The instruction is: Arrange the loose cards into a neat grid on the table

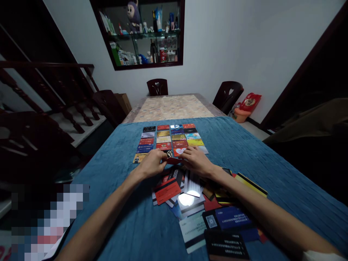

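Note:
Between my two hands is a dark red card [174, 160], held near the front edge of the laid-out cards. My left hand [152, 162] pinches its left end with thumb and fingers. At the other end, my right hand [196, 159] has its fingers closed on the card too. Just beyond lie several overlapping cards in columns, among them a card with a white heart [179, 151] and a gold card [140, 158]. Under and in front of my forearms spreads a loose pile, with an orange-red card [168, 190], a pale green card [193, 233] and a black card [226, 244].
A blue cloth [108, 174] covers the near part of the table, and a patterned top [174, 107] shows beyond it. Dark wooden chairs [227, 95] stand around. On the right floor is an orange bucket [241, 114] by a red bag [250, 101]. Wall shelves [144, 35] hold bottles.

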Tool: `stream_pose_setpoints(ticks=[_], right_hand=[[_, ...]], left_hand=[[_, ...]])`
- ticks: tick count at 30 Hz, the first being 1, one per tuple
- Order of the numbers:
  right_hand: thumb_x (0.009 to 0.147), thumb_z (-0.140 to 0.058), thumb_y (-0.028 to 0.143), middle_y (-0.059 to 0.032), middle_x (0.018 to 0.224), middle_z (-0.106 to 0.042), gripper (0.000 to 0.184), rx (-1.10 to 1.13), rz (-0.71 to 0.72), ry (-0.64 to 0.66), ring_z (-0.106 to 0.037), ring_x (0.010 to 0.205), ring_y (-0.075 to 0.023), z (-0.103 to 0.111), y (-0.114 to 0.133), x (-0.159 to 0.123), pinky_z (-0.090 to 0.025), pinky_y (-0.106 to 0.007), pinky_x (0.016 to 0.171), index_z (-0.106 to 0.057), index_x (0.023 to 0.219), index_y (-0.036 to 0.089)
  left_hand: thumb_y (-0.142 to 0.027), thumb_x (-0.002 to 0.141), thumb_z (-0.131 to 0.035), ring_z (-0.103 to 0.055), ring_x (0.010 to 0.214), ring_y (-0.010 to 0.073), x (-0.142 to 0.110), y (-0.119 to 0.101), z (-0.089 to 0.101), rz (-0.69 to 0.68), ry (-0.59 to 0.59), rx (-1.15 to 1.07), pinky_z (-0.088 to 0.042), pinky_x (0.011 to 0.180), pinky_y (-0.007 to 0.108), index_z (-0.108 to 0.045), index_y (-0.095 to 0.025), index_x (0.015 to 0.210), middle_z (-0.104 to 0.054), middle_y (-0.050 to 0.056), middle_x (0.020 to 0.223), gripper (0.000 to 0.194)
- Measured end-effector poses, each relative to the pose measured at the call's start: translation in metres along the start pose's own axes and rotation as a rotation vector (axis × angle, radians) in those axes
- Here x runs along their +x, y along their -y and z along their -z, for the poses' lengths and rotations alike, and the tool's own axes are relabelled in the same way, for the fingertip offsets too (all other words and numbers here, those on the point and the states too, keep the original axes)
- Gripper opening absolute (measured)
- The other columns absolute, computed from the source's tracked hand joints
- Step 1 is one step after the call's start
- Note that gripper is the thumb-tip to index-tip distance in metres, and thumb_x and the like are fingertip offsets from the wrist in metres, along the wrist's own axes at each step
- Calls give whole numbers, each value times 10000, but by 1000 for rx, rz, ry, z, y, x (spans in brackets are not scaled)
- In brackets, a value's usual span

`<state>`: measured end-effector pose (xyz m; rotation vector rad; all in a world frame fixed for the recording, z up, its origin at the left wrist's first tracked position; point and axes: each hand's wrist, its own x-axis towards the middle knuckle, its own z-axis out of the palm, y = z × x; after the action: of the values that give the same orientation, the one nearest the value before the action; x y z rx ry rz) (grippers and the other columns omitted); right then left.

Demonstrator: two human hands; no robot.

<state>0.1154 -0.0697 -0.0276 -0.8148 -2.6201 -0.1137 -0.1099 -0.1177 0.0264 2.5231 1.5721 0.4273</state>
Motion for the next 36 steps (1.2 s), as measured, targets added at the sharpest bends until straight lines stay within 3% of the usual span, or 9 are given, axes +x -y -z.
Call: stream_pose_setpoints(ticks=[4,12,29,36], right_hand=[[925,-573,172,-66,965,-717,130,30,-15,9,-554,944,-211,-6,-3,0,-307,-332,784,-672,1007,192],[885,-568,122,-59,920,-702,132,25,21,-133,-535,901,-207,-3,-6,-1,-312,-331,787,-659,959,184],[898,-585,174,-73,940,-704,140,-69,33,-58,-516,899,-227,-1,-11,-1,-307,-355,758,-670,1007,182],[934,-579,203,-87,996,-720,222,-94,29,-77,-538,911,-229,-3,-10,-1,-310,-347,781,-632,1148,177]], left_hand=[[-85,789,-590,-630,751,163,1,0,2,23,29,-34,-442,700,247,-750,-160,768,-721,39,793,178],[-76,774,-609,-677,805,185,2,7,-3,29,22,-129,-478,736,263,-771,-156,867,-762,58,871,202],[-76,803,-574,-678,897,197,2,14,-18,-36,-53,-156,-510,814,294,-746,-165,981,-761,66,982,264],[-60,802,-569,-665,827,184,2,14,-26,-32,-61,-114,-504,769,274,-748,-167,912,-746,58,887,236]])
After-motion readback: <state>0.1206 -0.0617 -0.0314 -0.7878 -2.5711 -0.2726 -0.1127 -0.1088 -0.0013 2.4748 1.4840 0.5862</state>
